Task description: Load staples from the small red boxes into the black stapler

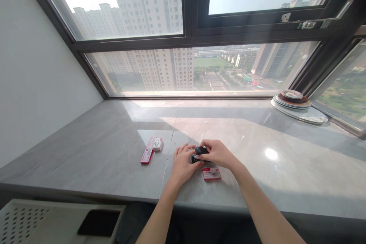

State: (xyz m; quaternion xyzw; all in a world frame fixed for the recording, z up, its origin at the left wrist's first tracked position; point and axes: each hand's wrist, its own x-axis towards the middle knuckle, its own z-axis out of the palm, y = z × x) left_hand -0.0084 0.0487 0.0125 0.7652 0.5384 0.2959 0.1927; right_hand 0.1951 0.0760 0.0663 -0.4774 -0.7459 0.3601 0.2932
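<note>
A small black stapler [201, 150] sits on the grey stone sill, its upper part raised from the base and a bit of metal showing at its left end. My right hand [217, 154] pinches the upper part between thumb and fingers. From the left, my left hand [183, 163] steadies the front end, thumb on the near side and fingers on the far side. Part of the stapler is hidden by the hands. Just in front of it lies a flat red and white packet [211, 173].
Left of my hands lie a long pink and white box [146, 155] and a small white box [158, 144]. Round plates or mats [297, 105] are stacked at the far right by the window. Below the sill's front edge, a dark phone-like slab [98, 222] rests on a white surface.
</note>
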